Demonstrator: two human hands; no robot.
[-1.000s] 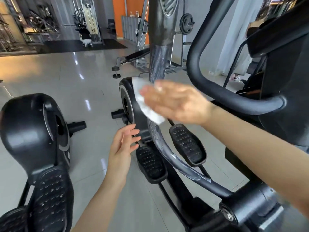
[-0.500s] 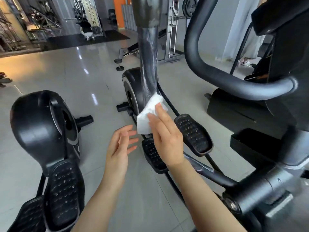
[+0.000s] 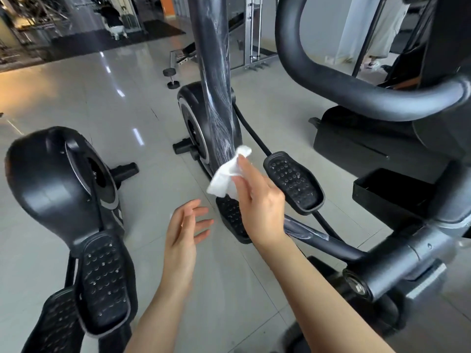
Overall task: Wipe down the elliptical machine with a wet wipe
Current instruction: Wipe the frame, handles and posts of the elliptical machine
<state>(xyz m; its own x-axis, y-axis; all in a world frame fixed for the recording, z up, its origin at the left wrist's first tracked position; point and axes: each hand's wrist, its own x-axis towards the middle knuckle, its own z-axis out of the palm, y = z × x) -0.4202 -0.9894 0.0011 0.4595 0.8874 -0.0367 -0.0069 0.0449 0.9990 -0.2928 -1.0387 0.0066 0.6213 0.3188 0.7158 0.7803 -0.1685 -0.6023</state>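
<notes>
The wet wipe is pinched in the right hand against the swing arm – already streaked wet above. The footpads appear untouched – much is judged left. The left hand hovers, fingers loosely spread.

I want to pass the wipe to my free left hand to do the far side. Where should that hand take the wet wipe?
Probably the loose lower-left corner of the wet wipe, coming from the left and below. That bunched end hangs free of the right hand, whose fingers pinch the upper right part against the swing arm. The left hand is open just below it.
</notes>
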